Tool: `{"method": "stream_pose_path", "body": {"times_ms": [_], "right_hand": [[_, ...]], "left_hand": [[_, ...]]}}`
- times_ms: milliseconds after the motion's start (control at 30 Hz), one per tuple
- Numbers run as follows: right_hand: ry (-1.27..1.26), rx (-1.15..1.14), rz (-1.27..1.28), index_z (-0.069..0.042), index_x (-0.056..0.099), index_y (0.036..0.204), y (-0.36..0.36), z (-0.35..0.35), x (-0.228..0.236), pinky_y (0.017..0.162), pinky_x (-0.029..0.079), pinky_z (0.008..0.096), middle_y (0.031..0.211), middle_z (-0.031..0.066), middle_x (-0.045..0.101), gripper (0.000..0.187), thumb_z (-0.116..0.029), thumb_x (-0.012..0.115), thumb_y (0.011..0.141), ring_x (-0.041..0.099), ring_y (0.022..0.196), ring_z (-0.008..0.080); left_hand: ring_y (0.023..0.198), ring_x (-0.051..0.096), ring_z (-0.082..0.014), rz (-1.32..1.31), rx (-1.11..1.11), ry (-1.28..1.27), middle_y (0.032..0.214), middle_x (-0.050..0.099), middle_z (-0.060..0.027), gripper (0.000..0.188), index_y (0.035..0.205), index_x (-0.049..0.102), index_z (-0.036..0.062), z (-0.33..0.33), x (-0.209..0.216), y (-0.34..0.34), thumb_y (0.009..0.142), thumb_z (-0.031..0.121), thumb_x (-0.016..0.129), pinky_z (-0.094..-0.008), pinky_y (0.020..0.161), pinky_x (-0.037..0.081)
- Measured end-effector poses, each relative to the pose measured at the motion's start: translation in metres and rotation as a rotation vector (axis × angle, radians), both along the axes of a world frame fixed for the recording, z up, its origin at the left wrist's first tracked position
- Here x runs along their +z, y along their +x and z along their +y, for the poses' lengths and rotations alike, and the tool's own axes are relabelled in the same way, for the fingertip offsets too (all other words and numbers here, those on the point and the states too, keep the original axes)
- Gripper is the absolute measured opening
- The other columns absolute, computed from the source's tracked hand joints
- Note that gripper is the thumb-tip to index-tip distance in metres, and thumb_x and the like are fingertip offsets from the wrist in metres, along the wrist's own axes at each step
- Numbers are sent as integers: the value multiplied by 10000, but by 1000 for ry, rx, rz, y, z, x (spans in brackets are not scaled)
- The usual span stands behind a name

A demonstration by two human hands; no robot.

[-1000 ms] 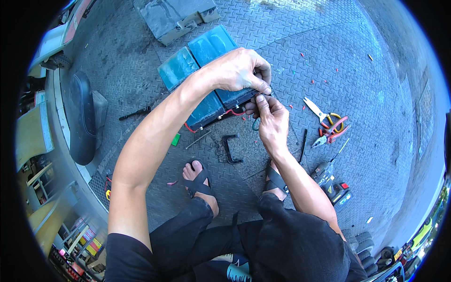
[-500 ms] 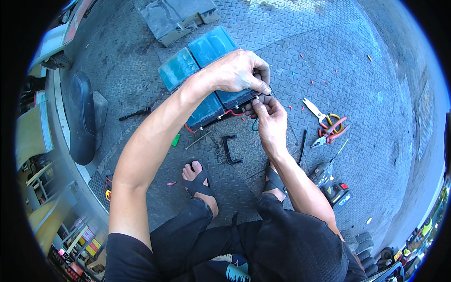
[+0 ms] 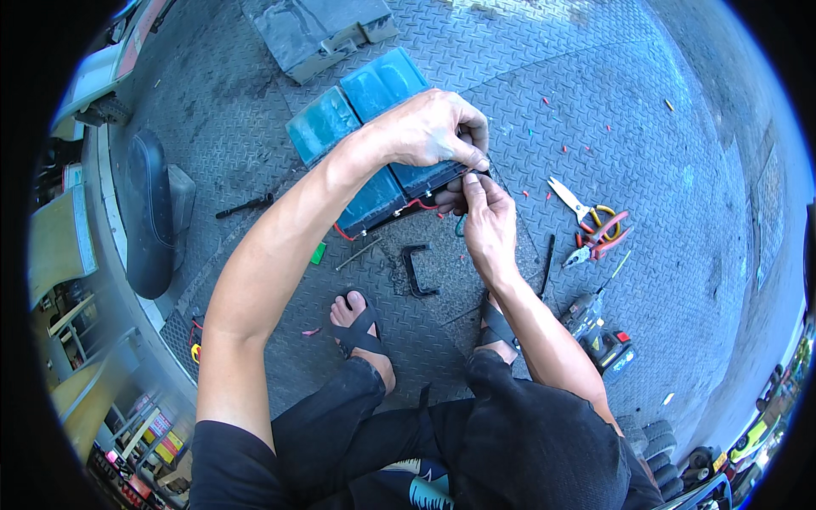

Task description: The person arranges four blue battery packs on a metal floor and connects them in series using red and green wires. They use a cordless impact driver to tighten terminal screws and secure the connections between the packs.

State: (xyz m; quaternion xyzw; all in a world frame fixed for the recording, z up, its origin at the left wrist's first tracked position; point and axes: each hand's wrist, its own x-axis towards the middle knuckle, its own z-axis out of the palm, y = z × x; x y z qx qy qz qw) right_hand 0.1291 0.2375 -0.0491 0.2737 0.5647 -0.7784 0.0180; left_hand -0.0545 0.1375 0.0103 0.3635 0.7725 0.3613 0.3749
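Observation:
Several blue, box-shaped batteries (image 3: 371, 201) stand together on the floor in front of me, with metal terminals along the near edge. A red wire (image 3: 418, 203) links terminals there. My left hand (image 3: 435, 129) reaches over the batteries from the left, thumb and fingers pinched together at the near right corner. Just below it, my right hand (image 3: 486, 223) is closed too, its thumb tip almost against the left thumb. Whatever is pinched between the fingers is too small and covered to name. The hands hide that corner's terminal.
Scissors (image 3: 571, 198) and red-handled pliers (image 3: 597, 246) lie to the right, near a cordless drill (image 3: 586, 319). A black C-shaped bracket (image 3: 414, 270) lies before my feet. At left are a black seat (image 3: 150, 212) and a black rod (image 3: 244, 206); a grey case (image 3: 310, 38) stands behind.
My right hand has shifted slightly, its thumb moving up and right toward the left thumb. The left hand stays in place at the battery corner.

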Motion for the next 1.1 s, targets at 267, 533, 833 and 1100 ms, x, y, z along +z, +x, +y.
{"method": "stream_pose_path", "body": {"times_ms": [267, 533, 833, 1100], "right_hand": [[-108, -34, -53, 28, 657, 1160, -1, -2, -3, 766, 580, 312, 928, 117, 785, 330, -264, 517, 1221, 727, 789, 163], [-120, -66, -43, 32, 671, 1141, 0, -5, 2, 759, 585, 313, 918, 119, 771, 347, -274, 525, 1214, 710, 776, 159], [-285, -89, -60, 6, 695, 1132, -3, 1, 7, 781, 576, 319, 939, 106, 769, 244, -217, 598, 1152, 732, 800, 174], [381, -85, 9, 53, 665, 1366, 84, 96, -18, 897, 628, 352, 1199, 176, 799, 340, -213, 618, 1159, 779, 1001, 209]], "left_hand": [[703, 606, -101, 14, -28, -45, 744, 704, -21, 264, 960, 830, 23, -1, 5, -1, 868, 255, 918, -321, 654, 483], [732, 592, -104, 6, -69, 7, 784, 687, -16, 258, 1022, 819, 18, -7, 10, -1, 906, 243, 868, -318, 677, 491], [789, 692, -187, 56, -60, 9, 863, 749, -82, 199, 1006, 838, 19, -7, 10, 4, 858, 152, 849, -343, 734, 552], [1081, 650, -293, 456, -204, 38, 992, 700, -93, 202, 973, 863, 63, 4, -1, 4, 853, 226, 872, -418, 966, 519]]}}
